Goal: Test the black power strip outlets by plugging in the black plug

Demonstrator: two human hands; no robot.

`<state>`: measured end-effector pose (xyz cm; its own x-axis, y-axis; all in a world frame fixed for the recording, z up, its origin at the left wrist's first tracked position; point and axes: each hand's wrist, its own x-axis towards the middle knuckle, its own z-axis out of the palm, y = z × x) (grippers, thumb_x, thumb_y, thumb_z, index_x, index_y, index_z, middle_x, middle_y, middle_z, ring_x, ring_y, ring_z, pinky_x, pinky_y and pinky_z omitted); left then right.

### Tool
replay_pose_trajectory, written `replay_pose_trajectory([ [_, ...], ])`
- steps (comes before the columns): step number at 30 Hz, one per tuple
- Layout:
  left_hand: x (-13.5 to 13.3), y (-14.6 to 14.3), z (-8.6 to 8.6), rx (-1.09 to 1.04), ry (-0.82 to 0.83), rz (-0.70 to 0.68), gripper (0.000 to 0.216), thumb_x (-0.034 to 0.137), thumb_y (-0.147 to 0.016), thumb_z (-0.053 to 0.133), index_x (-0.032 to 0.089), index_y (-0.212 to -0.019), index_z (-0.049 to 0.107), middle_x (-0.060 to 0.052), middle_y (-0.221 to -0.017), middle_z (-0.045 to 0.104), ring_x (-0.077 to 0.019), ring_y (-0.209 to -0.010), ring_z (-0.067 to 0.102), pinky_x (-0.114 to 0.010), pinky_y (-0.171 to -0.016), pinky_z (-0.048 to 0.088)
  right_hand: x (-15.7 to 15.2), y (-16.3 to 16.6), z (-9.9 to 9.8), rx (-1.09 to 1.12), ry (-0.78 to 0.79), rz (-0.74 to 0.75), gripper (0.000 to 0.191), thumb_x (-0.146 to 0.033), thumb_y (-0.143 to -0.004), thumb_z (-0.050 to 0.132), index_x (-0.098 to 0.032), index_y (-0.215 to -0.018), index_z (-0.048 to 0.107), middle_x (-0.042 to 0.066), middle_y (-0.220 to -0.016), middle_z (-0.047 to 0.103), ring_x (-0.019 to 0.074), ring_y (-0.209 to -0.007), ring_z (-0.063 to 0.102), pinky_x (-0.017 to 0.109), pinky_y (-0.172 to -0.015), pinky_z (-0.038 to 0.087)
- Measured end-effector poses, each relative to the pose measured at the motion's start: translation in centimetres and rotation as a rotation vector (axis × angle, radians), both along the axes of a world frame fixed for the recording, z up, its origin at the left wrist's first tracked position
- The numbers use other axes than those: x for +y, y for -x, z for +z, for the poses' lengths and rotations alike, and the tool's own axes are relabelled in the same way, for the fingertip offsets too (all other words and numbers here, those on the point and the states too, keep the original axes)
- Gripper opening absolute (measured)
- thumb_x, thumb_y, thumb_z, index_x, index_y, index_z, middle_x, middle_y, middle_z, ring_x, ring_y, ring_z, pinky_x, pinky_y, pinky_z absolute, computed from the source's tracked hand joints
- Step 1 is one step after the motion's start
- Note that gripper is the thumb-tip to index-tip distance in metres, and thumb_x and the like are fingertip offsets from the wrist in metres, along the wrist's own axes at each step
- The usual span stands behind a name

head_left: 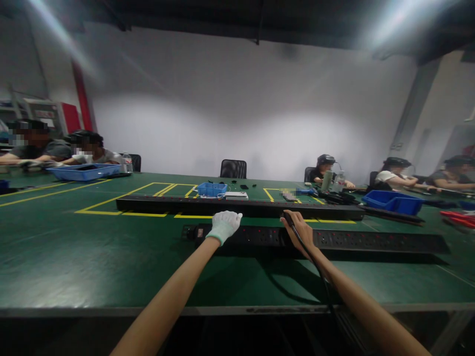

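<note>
Multi-outlet power strip: likely stiff, heavyish; lift near both ends | gloved left hand curled over it | right hand gripping black cord

Your gloved left hand, at centre, lies on the near power strip; your bare right hand, right of centre, holds a black cable. A second strip lies beyond, mid-frame, on the green table.

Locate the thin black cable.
In the head view, the thin black cable hangs right of centre, running from the bare right hand over the green table's front edge.
</note>
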<state>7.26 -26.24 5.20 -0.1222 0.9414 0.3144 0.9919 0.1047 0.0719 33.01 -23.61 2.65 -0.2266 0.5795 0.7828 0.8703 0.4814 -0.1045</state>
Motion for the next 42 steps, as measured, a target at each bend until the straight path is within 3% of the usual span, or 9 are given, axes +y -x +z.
replay_pose_trajectory([
  [4, 0.2, 0.0, 0.1, -0.004, -0.006, 0.000, 0.052, 0.047, -0.091, 0.026, 0.021, -0.090, 0.071, -0.012, -0.095, 0.069, -0.0254, -0.091, 0.063, -0.038, -0.081, 0.044, -2.2, 3.2, 0.6, -0.110, -0.063, 0.331, 0.033, -0.038, -0.089, 0.048, -0.023, -0.119, 0.052, 0.006, -0.111, 0.061, 0.0209, -0.102, 0.056, 0.035, -0.090, 0.040],
  [8, 0.2, -0.1, 0.3, 0.000, -0.016, -0.005, 0.051, 0.045, -0.092, 0.028, 0.019, -0.092, 0.071, -0.013, -0.095, 0.069, -0.0254, -0.092, 0.063, -0.037, -0.082, 0.044, -3.3, 6.0, 0.7, -0.119, 0.062, 0.490, 0.035, -0.038, -0.087, 0.053, -0.024, -0.120, 0.050, 0.004, -0.107, 0.063, 0.0187, -0.100, 0.057, 0.034, -0.090, 0.040],
  [13, -0.1, -0.2, 0.4, -0.012, -0.019, 0.003, 0.051, 0.045, -0.092, 0.028, 0.017, -0.096, 0.071, -0.015, -0.097, 0.068, -0.0252, -0.095, 0.063, -0.037, -0.083, 0.044, -2.8, 6.9, 1.6, -0.083, 0.161, 0.504, 0.027, -0.043, -0.083, 0.058, -0.024, -0.101, 0.058, 0.002, -0.097, 0.066, 0.0180, -0.094, 0.059, 0.033, -0.086, 0.041],
  [19, 0.5, 0.1, 0.3, -0.020, -0.006, 0.002, 0.050, 0.045, -0.091, 0.029, 0.018, -0.096, 0.070, -0.015, -0.099, 0.068, -0.0254, -0.096, 0.062, -0.037, -0.084, 0.044, -3.5, 8.3, 2.3, -0.145, 0.098, 0.433, 0.028, -0.046, -0.078, 0.063, -0.023, -0.094, 0.061, 0.005, -0.097, 0.066, 0.0214, -0.094, 0.060, 0.034, -0.083, 0.041],
  [23, 1.0, 0.2, 0.1, -0.012, -0.005, -0.004, 0.049, 0.045, -0.090, 0.031, 0.018, -0.093, 0.071, -0.015, -0.095, 0.069, -0.0264, -0.092, 0.064, -0.038, -0.081, 0.045, -4.5, 9.2, 0.9, -0.186, -0.034, 0.367, 0.021, -0.035, -0.082, 0.061, -0.019, -0.096, 0.059, 0.006, -0.090, 0.067, 0.0219, -0.086, 0.060, 0.037, -0.081, 0.040],
  [29, 1.0, 0.2, -0.2, -0.004, -0.019, -0.009, 0.052, 0.046, -0.090, 0.028, 0.018, -0.094, 0.071, -0.015, -0.097, 0.068, -0.0263, -0.093, 0.063, -0.038, -0.082, 0.044, -4.4, 8.8, -1.5, -0.240, -0.224, 0.468, 0.022, -0.023, -0.087, 0.050, -0.017, -0.107, 0.056, 0.011, -0.104, 0.062, 0.0228, -0.093, 0.055, 0.036, -0.079, 0.042],
  [42, 1.8, 0.7, -0.3, 0.005, -0.021, -0.026, 0.053, 0.049, -0.089, 0.027, 0.018, -0.092, 0.070, -0.015, -0.095, 0.069, -0.0270, -0.092, 0.063, -0.040, -0.081, 0.044, -1.4, 8.7, -3.7, -0.216, -0.288, 0.596, 0.029, -0.015, -0.081, 0.054, -0.017, -0.109, 0.053, 0.011, -0.107, 0.059, 0.0249, -0.098, 0.053, 0.042, -0.083, 0.043],
])
